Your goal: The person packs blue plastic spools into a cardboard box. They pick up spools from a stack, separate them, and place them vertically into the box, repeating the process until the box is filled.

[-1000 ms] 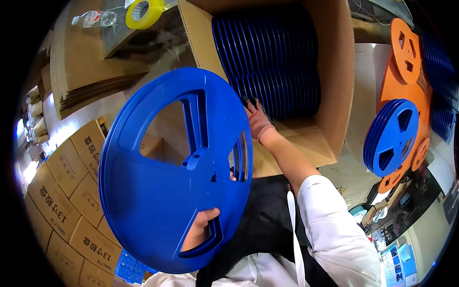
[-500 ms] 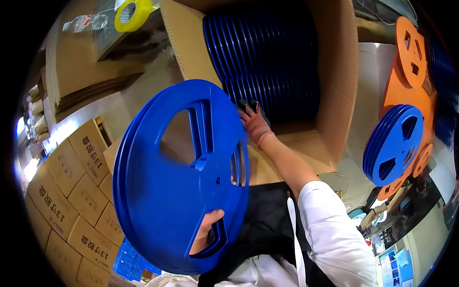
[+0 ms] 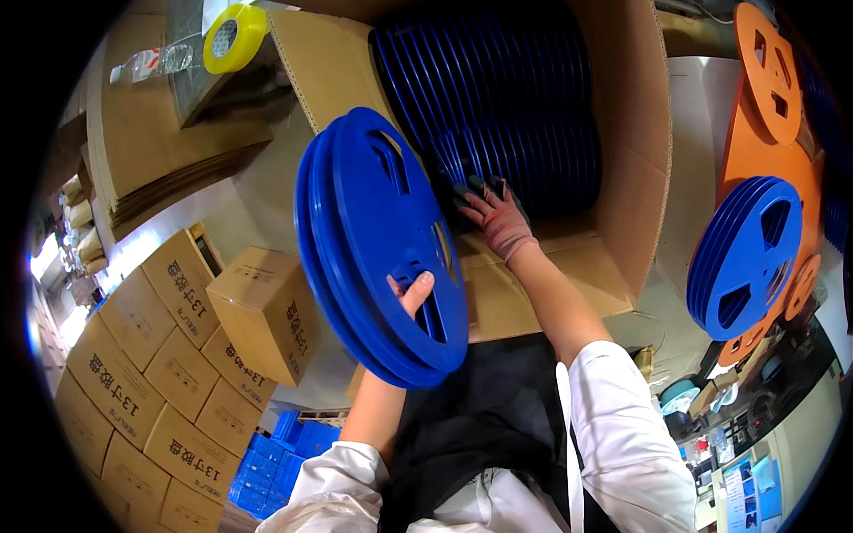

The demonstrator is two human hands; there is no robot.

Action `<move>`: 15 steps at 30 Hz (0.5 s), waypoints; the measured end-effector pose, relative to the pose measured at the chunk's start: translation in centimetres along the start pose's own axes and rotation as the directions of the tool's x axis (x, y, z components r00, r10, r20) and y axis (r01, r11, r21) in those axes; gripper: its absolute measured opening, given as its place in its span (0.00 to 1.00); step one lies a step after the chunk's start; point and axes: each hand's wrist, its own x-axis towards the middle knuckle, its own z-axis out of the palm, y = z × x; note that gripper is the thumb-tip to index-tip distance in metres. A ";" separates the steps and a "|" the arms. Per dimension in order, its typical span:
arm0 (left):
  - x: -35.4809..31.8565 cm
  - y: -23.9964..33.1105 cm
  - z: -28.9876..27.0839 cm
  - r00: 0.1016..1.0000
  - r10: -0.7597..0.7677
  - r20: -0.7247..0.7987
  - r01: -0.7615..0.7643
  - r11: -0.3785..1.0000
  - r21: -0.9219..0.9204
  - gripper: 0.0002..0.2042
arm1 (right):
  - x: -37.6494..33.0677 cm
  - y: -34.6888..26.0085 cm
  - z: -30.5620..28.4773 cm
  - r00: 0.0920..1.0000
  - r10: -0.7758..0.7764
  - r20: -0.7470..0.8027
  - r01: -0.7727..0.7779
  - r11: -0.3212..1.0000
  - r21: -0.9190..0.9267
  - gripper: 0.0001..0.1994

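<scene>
L hand (image 3: pixel 410 291) clamped on blue reels (image 3: pixel 378 240); gloved R hand (image 3: pixel 494 213), fingers spread, on boxed reels (image 3: pixel 506 98).

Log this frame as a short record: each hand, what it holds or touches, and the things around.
left hand: grips a blue reel through a hub slot, reel raised on edge
right hand: gloved, fingers on the row of blue reels in the box
box: open cardboard, reels standing on edge
right side: orange reels, a blue reel stack
top left: yellow tape roll
</scene>
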 end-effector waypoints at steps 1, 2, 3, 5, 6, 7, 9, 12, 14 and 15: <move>0.3 0.1 0.0 1.000 -0.012 0.028 0.014 0.999 -0.049 0.26 | 0.0 -0.1 0.2 1.000 0.010 -0.011 -0.010 1.000 -0.004 0.24; 0.9 0.1 0.2 0.999 -0.014 0.033 0.015 0.999 -0.049 0.27 | -0.1 0.0 0.4 1.000 0.022 -0.011 -0.021 1.000 0.013 0.24; 1.2 0.0 0.4 0.999 -0.016 0.032 0.018 0.998 -0.054 0.27 | 0.0 0.0 0.5 1.000 0.027 -0.011 -0.027 0.999 0.029 0.24; 2.0 -0.1 0.9 1.000 -0.013 0.028 0.015 0.998 -0.064 0.27 | 0.1 0.0 0.7 0.999 0.028 -0.034 -0.027 0.999 0.043 0.24; 2.5 -0.4 1.3 0.999 -0.015 0.028 0.017 0.997 -0.075 0.28 | 0.0 0.1 0.9 0.998 0.027 -0.054 -0.025 0.999 0.039 0.24; 3.0 -0.6 1.5 1.000 -0.012 0.028 0.015 0.996 -0.082 0.28 | 0.0 0.1 1.1 0.997 0.025 -0.073 -0.023 0.999 0.034 0.24; 3.8 -0.8 2.1 1.000 -0.009 0.024 0.011 0.995 -0.101 0.28 | -0.1 0.2 1.1 0.995 0.024 -0.092 -0.020 0.999 0.050 0.25; 4.5 -1.0 2.7 1.000 -0.002 0.004 0.002 0.991 -0.132 0.29 | -0.1 0.0 1.1 0.995 0.030 -0.100 -0.024 0.997 0.069 0.25; 4.5 -1.2 2.9 1.000 -0.003 -0.010 0.002 0.988 -0.154 0.30 | 0.0 -0.1 1.3 0.994 0.033 -0.100 -0.025 0.997 0.077 0.26; 4.5 -1.4 2.9 1.000 -0.003 -0.018 0.000 0.987 -0.164 0.30 | -0.1 -0.1 1.1 0.995 0.031 -0.098 -0.023 0.997 0.079 0.26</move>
